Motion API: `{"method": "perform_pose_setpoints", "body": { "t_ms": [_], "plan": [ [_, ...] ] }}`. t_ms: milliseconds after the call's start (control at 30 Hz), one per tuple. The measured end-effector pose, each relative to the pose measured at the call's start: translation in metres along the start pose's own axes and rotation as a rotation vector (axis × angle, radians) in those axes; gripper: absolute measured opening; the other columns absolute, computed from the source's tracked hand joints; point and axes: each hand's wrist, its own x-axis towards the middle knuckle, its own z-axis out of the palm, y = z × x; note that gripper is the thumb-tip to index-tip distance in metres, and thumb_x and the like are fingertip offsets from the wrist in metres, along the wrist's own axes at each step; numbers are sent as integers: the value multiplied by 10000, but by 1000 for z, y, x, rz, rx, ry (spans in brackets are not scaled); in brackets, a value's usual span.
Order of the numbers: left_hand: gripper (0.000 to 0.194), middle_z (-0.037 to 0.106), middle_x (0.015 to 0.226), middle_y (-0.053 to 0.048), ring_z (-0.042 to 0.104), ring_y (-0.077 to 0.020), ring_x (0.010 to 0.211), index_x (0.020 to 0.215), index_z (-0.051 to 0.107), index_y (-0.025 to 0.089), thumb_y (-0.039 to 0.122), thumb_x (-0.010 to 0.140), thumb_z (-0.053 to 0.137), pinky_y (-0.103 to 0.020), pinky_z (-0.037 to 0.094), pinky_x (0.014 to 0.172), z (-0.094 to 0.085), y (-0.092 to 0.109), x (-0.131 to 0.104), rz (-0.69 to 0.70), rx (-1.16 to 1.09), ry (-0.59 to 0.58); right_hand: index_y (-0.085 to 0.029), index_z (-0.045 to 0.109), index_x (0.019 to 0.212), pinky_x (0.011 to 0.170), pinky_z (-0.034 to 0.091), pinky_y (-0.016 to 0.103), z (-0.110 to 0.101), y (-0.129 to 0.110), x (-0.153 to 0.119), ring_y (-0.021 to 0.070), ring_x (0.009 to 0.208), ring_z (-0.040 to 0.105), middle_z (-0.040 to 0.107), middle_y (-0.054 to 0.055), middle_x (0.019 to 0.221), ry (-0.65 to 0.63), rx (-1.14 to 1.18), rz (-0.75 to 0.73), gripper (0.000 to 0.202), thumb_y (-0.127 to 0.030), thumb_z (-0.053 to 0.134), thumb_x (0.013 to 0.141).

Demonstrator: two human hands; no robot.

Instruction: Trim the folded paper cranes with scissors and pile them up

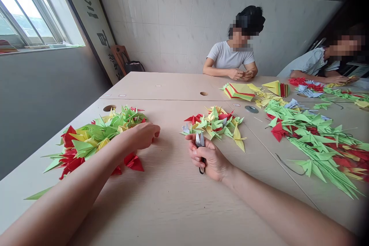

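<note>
My right hand [211,157] is closed around a small pair of thread snips [200,140], its silver blades pointing up and away from me. Just beyond it lies a small heap of folded paper cranes [216,123] in green, red, yellow and pale blue. My left hand [147,136] hangs by the right edge of a larger pile of paper cranes [86,142], mostly green, red and yellow. Its fingers are curled together, and whatever they may hold is hidden. A red paper crane [134,162] rests on the table below my left forearm.
Rows of stacked green and red cranes [311,134] cover the table's right side, with a dark wire [291,165] near them. Yellow paper sheets [239,91] lie farther back. Two people [230,57] sit across the table [173,200], handling paper. A round metal cover [251,109] sits mid-table.
</note>
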Motion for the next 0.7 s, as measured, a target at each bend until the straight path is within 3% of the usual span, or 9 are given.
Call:
{"method": "perform_pose_setpoints", "body": {
  "t_ms": [133, 300, 500, 700],
  "plan": [
    [231, 629, 764, -39, 530, -178, 665, 838, 641, 214, 137, 643, 544, -255, 363, 608, -3, 19, -6, 129, -109, 22, -188, 607, 887, 358, 154, 168, -2, -2, 1, 37, 462, 255, 407, -51, 670, -40, 25, 16, 374, -69, 508, 547],
    [253, 624, 771, -8, 528, -132, 664, 945, 608, 213, 209, 705, 527, -236, 384, 607, 7, 38, -6, 272, -407, -81, -183, 597, 881, 359, 186, 164, -2, 0, 2, 34, 431, 256, 397, -64, 605, 4, 3, -2, 283, -114, 556, 610],
    [277, 612, 834, -17, 540, -115, 734, 930, 545, 170, 139, 658, 584, -270, 412, 702, 19, 43, 0, 218, -973, -150, -183, 553, 796, 355, 194, 166, 2, 6, 1, 45, 389, 254, 354, -91, 474, 124, -154, -63, 130, -260, 621, 716],
    [252, 600, 790, 4, 538, -104, 717, 880, 567, 159, 118, 638, 623, -287, 404, 743, 20, 51, -4, 139, -1115, -219, -186, 527, 756, 347, 192, 166, 6, 7, 0, 46, 380, 255, 356, -95, 448, 180, -285, -120, 192, -346, 631, 734]
  ]
}}
